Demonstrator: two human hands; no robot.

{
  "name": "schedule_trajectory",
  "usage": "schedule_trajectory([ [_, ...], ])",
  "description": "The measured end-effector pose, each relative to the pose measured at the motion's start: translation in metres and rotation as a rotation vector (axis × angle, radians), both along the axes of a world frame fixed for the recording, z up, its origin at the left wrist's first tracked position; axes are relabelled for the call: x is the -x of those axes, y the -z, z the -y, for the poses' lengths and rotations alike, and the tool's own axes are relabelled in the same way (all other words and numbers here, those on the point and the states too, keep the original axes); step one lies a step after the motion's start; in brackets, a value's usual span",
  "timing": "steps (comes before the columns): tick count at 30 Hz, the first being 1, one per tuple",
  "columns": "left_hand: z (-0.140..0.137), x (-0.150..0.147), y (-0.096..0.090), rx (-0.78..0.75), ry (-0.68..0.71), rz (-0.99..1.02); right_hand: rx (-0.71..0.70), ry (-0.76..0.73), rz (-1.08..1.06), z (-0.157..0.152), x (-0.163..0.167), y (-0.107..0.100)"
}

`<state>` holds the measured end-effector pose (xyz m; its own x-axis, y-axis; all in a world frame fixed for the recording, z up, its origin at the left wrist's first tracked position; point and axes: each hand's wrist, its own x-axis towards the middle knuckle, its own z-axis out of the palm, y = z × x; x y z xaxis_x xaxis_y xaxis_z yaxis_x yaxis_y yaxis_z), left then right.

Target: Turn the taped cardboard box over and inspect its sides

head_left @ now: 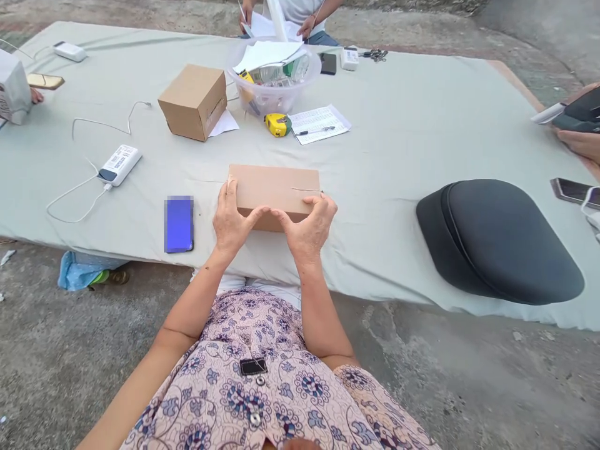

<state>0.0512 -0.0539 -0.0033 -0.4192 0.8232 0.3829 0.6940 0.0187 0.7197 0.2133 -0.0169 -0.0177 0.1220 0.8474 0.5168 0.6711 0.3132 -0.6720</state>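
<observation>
A brown cardboard box [274, 181] lies on the cloth-covered table right in front of me, its top face closed. Around its left end is my left hand [233, 215], with the fingers along the side and the thumb on the near upper edge. My right hand [309, 225] grips the right end in the same way, fingers bent at the top corner. Both thumbs nearly meet at the middle of the near edge. A thin line, perhaps a thread or a tear, runs across the top near my right fingers. The box's far side is hidden.
Left of the box lie a phone [179, 225] and a white power bank [120, 165] with a cable. Farther back are another cardboard box [192, 103], a tape measure [278, 125], papers [321, 123] and a filled plastic basin [269, 99]. A black padded seat [506, 240] sits right. Other people sit around.
</observation>
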Motion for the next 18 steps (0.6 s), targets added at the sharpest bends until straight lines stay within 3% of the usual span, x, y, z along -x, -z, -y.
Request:
schedule_trajectory([
  [9, 0.003, 0.013, 0.002, 0.046, 0.047, -0.085, 0.007, -0.268, -0.273, -0.001, -0.035, 0.010],
  [12, 0.003, 0.012, 0.000, 0.091, 0.032, -0.125, 0.029, -0.238, -0.318, 0.004, -0.040, -0.001],
  [15, 0.004, 0.012, -0.002, 0.128, 0.019, -0.169, -0.152, -0.105, -0.269, 0.022, -0.027, -0.026],
  [16, 0.004, 0.012, -0.003, 0.135, 0.014, -0.183, -0.231, -0.117, -0.255, 0.034, -0.016, -0.033],
  [18, 0.004, 0.012, -0.004, 0.143, -0.005, -0.202, -0.341, -0.295, -0.196, 0.062, 0.014, -0.039],
])
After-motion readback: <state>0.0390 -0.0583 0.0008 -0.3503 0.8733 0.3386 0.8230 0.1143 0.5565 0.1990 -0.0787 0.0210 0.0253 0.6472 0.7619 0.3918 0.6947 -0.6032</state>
